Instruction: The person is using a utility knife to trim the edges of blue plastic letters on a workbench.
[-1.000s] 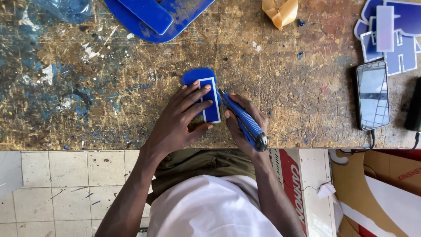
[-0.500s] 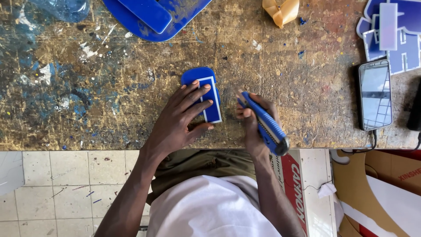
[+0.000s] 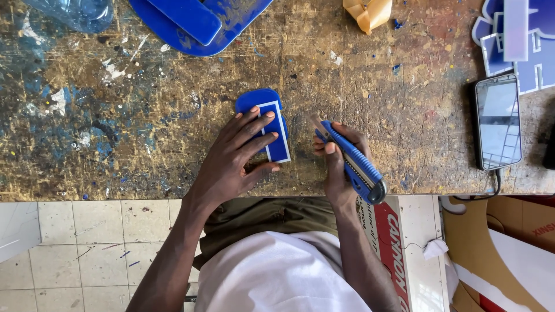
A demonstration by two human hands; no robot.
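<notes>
Flat on the scarred, paint-spattered wooden workbench (image 3: pixel 144 150) lies a small blue plastic piece (image 3: pixel 263 118) with a rounded far end and a squared near end; a thin white line runs as a rectangular border across its near half. The left hand (image 3: pixel 234 159) rests on it with the fingers spread and nearly straight, the fingertips pressing on the near part of the piece and the thumb lying on the bench beside its near corner, so the hand is open and flat, pinning rather than grasping. The right hand (image 3: pixel 335 167) is closed around a blue utility knife with a black end cap (image 3: pixel 352 162), the thumb laid along the top of the handle and the blade end angled up and to the left. The knife's tip sits just beside the right edge of the blue piece; whether it touches cannot be told. The piece thus lies under the left fingers and just to the left of the right hand, near the bench's front edge. Farther off, a dark smartphone (image 3: pixel 497 121) lies by the right edge of the bench, and larger blue plastic shapes (image 3: pixel 196 23) sit at the far side.
</notes>
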